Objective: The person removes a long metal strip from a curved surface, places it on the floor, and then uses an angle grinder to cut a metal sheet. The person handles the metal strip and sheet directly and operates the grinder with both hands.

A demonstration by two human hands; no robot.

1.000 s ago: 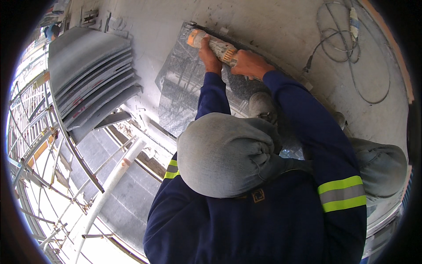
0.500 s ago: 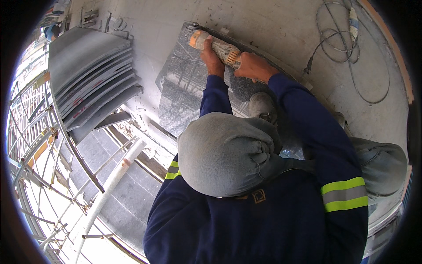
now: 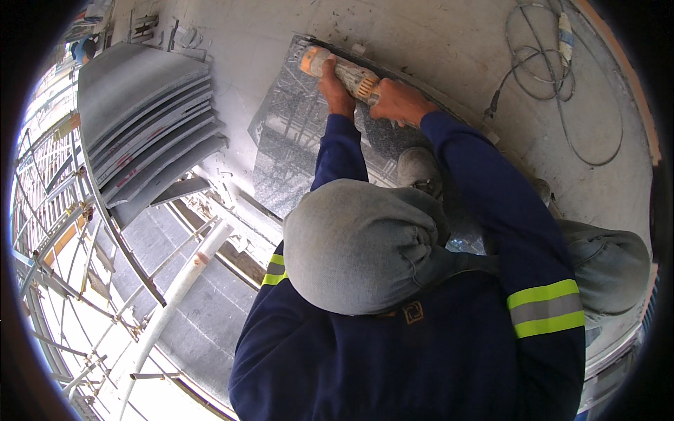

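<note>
A dusty angle grinder point(image 3: 352, 76) with orange ends lies slantwise above the far edge of a dark polished stone slab point(image 3: 284, 158). My left hand point(image 3: 335, 91) is wrapped round the front part of its body. Behind it, my right hand point(image 3: 401, 103) grips the rear handle, fingers closed. What sits under the grinder's head is hidden by the tool. Pale dust streaks the slab, and its surface mirrors pipes. One dusty boot point(image 3: 419, 168) of mine is beside the slab's right part, close to my right forearm.
On the left, several grey slabs point(image 3: 144, 77) are stacked. Scaffolding poles point(image 3: 179, 295) stand below them. A looped cable point(image 3: 537, 52) with a blue-and-white connector point(image 3: 564, 38) lies on the concrete floor point(image 3: 449, 35) at the right. My bent knee point(image 3: 358, 245) rises between my arms.
Both hands have shifted slightly left with the grinder, whose body has turned a little. My grip on it stays the same. The slab and surroundings have not moved.
</note>
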